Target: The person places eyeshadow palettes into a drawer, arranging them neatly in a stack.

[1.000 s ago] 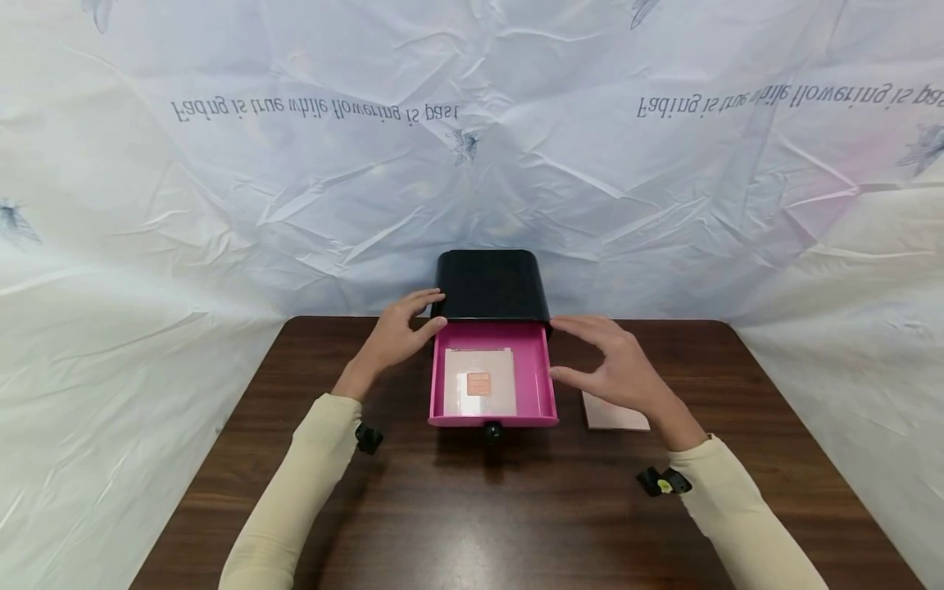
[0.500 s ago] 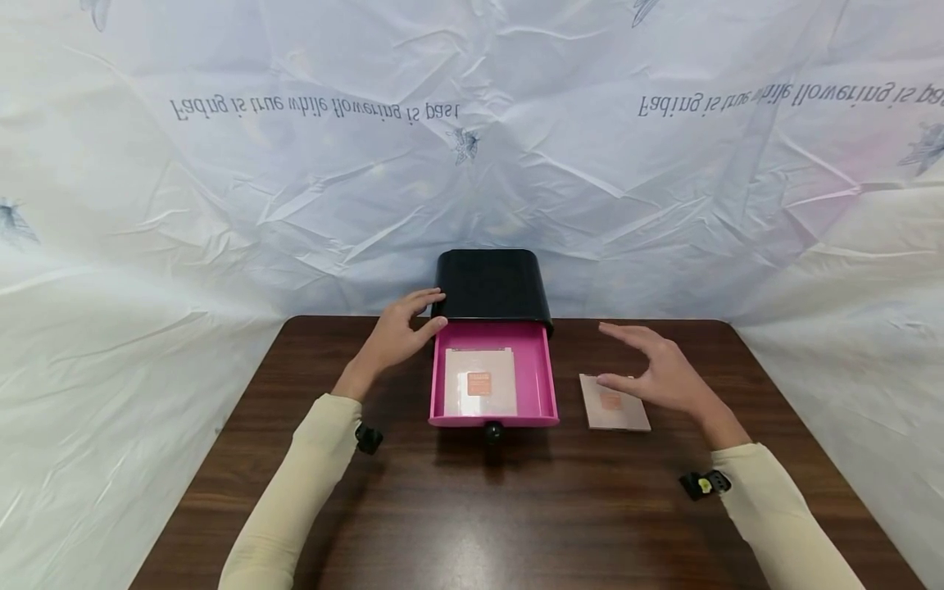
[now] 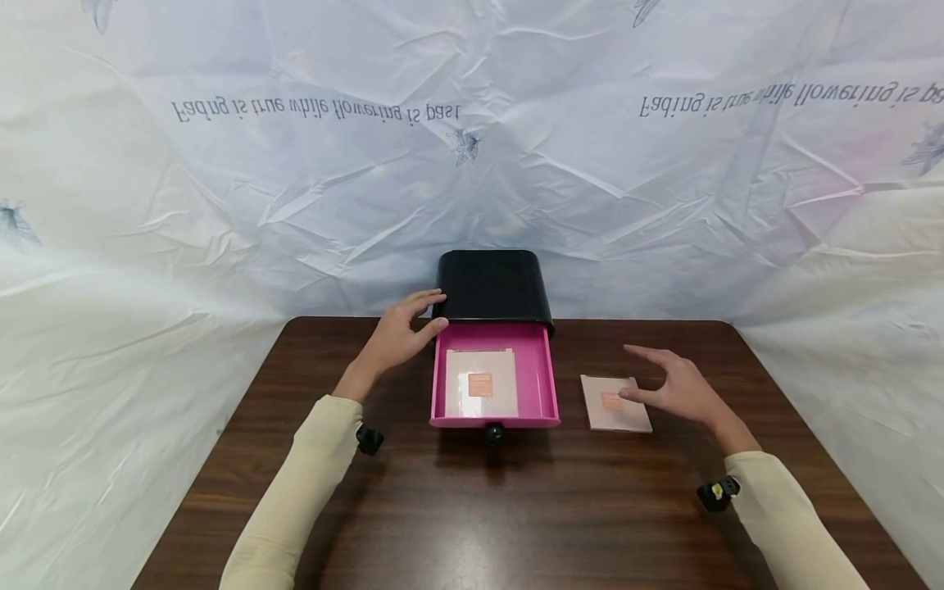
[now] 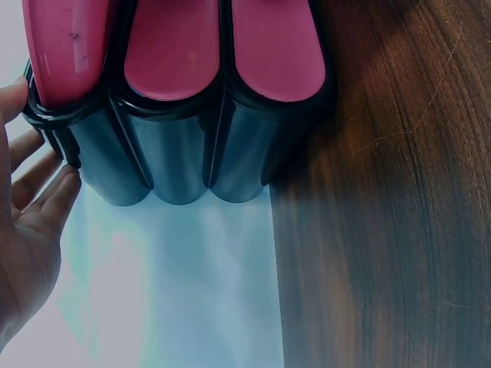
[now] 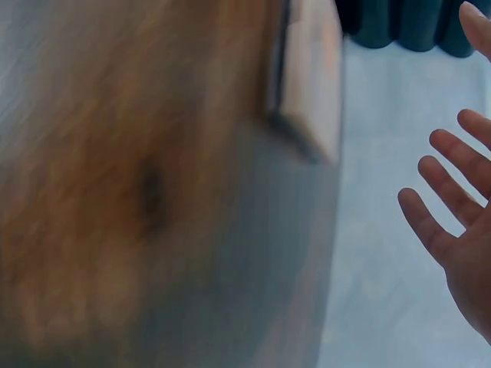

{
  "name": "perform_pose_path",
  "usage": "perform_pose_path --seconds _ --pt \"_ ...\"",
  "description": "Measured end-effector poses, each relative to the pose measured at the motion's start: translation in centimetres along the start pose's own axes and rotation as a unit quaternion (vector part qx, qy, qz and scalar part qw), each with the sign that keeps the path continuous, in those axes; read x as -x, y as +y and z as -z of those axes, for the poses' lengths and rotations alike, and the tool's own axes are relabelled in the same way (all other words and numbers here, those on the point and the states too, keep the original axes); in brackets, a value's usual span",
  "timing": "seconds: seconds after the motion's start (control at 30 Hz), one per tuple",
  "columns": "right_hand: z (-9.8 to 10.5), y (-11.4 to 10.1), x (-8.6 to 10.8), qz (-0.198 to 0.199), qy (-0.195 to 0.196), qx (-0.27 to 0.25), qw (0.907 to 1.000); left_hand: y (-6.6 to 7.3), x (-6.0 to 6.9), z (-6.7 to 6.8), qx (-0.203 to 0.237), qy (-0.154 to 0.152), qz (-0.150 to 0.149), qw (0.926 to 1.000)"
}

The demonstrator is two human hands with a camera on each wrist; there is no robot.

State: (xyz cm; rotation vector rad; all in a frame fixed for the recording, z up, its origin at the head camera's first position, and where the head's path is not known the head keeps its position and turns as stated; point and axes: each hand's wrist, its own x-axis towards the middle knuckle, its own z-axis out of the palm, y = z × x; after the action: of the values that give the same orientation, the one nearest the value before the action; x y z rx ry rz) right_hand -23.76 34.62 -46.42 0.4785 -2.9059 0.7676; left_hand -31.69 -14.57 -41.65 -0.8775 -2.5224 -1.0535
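A black drawer cabinet stands at the table's far edge. Its top pink drawer is pulled out and holds a flat, pale square case with an orange patch. My left hand rests against the cabinet's left side, fingers extended, thumb by the drawer's corner. To the right, a second pale square case lies on the table. My right hand hovers at that case's right side, fingers spread and holding nothing. Whether the thumb touches the case cannot be told.
Two lower pink drawer fronts look pushed in, seen in the left wrist view. A black knob juts from the pulled-out drawer. Brown wood table runs beneath everything, and a printed white sheet hangs behind and around it.
My right hand has moved away from the drawer's right side, rightward and toward me, uncovering much of the case on the table. The left hand and drawer have stayed put.
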Motion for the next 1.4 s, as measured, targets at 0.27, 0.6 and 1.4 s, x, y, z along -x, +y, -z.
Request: perform_pose_path --seconds 0.27,0.6,1.4 --pt "-1.0 2.2 0.5 0.008 -0.04 -0.01 0.9991 0.1 0.0 0.1 -0.001 -0.001 0.001 1.0" --pt "-1.8 3.5 1.1 0.009 -0.08 -0.004 0.9967 0.0 0.0 0.0 0.002 0.001 -0.006 1.0" --pt "-2.7 4.0 1.3 0.005 -0.124 0.017 0.9921 -0.2 0.1 -0.3 0.001 0.004 -0.001 1.0"
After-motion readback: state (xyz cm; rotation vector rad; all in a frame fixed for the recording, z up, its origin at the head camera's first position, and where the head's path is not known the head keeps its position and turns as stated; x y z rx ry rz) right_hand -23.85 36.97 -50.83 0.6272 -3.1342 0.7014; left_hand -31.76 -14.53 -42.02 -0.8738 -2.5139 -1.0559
